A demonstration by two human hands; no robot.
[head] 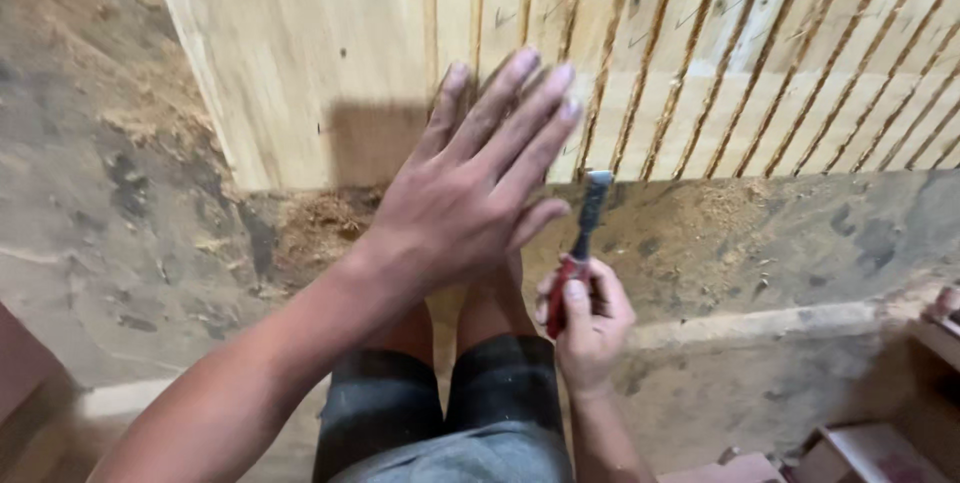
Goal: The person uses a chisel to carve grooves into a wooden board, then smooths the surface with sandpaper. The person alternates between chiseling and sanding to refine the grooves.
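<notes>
My left hand (470,183) is spread flat, fingers apart, over the grooved wooden panel (700,53), perhaps touching it. My right hand (588,315) clamps a red-handled chisel (580,243), blade upward, above the sawdust-strewn floor (130,203).

Concrete floor (120,243), grey and stained, carries a pale wooden panel (330,73) cut with parallel grooves toward its right side. Sawdust (325,218) lies heaped against the panel's near edge and spreads along its left side.

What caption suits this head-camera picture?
Left hand spread over a grooved wooden panel, right hand gripping a red-handled chisel.
</notes>
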